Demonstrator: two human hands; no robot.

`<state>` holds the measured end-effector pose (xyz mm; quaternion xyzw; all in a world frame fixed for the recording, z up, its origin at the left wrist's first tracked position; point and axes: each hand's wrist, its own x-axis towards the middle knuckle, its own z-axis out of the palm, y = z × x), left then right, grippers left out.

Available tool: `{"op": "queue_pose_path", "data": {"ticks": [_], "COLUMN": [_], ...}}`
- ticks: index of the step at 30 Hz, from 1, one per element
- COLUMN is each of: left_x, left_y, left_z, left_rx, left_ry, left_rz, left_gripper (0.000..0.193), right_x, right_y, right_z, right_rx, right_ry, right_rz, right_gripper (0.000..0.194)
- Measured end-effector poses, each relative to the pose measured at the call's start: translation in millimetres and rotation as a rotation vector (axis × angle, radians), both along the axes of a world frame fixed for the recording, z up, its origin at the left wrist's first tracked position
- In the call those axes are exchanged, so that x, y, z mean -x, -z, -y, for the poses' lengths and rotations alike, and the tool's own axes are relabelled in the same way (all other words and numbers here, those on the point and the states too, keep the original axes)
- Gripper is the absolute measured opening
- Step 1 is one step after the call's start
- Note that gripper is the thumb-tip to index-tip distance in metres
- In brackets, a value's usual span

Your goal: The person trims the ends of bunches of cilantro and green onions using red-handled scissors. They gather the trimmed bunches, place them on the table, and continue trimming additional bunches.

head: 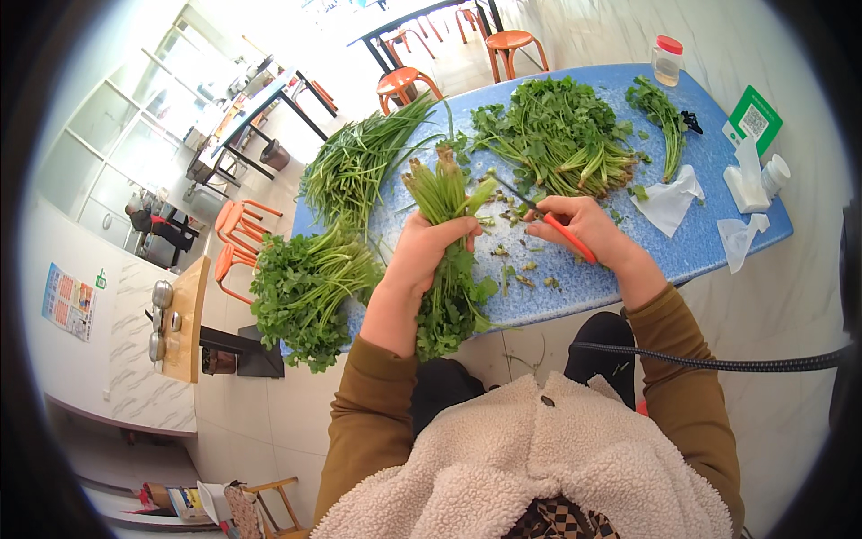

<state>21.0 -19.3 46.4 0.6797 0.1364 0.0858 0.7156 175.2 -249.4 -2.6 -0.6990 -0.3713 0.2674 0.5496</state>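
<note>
My left hand [434,246] grips a bunch of leafy green-stemmed vegetables [438,192], resembling celery or coriander. Their brownish root ends point away from me and the leaves hang below my fist. Held in my right hand [586,226] is a red-handled cutting tool [569,237]. Its dark blade reaches toward the bunch's root ends; fingers hide whether it is a knife or scissors. Cut trimmings [528,266] lie scattered under it on the blue speckled table [572,296]. Left of my left hand sits a similar leafy pile [310,290].
Long thin green leaves [370,158] and a large leafy heap [559,131] occupy the table's far side. At the right are a small bunch [660,121], a red-lidded jar [667,60], tissues [673,202] and a green code stand [754,121]. Orange stools [401,81] stand beyond.
</note>
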Motion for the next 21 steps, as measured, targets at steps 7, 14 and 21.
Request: {"op": "queue_pose_path", "data": {"ticks": [7,14,21], "left_x": [-4.5,-10.0,-10.8], "left_y": [5.9,16.0,15.4], "left_z": [7.4,18.9,24.1], "left_rx": [-0.158,-0.407,-0.527], "left_ry": [-0.073,-0.096,-0.068], "left_rz": [-0.047,-0.062,-0.081], "left_gripper": [0.018,0.028,0.039], "right_x": [4.2,8.7,5.8], "right_y": [2.2,3.7,1.2], "right_z": [9.1,8.6,7.4], "right_rx": [-0.113,-0.074,-0.039], "right_ry": [0.125,0.137,0.127], "right_rz": [0.045,0.327,0.363], "right_gripper": [0.033,0.049,0.048]}}
